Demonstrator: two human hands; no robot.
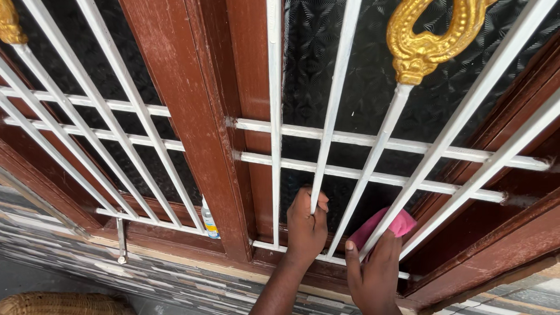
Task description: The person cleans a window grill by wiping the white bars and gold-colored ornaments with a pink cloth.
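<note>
My left hand [306, 224] is closed around one white vertical bar [326, 140] of a window grille, low down near the sill. Just to its right, my right hand [373, 274] presses a pink cloth [385, 226] against the neighbouring white bar and the dark patterned glass [361, 76] behind it. The fingers pass between the bars. A gold ornament [423, 41] tops a bar above the cloth.
A brown wooden frame [192, 116] divides two grilled panes. A small bottle [210, 220] stands on the sill behind the left grille. A metal latch [121, 240] hangs below the frame. Striped stone tiles [146, 277] run under the window; a woven basket [64, 303] sits bottom left.
</note>
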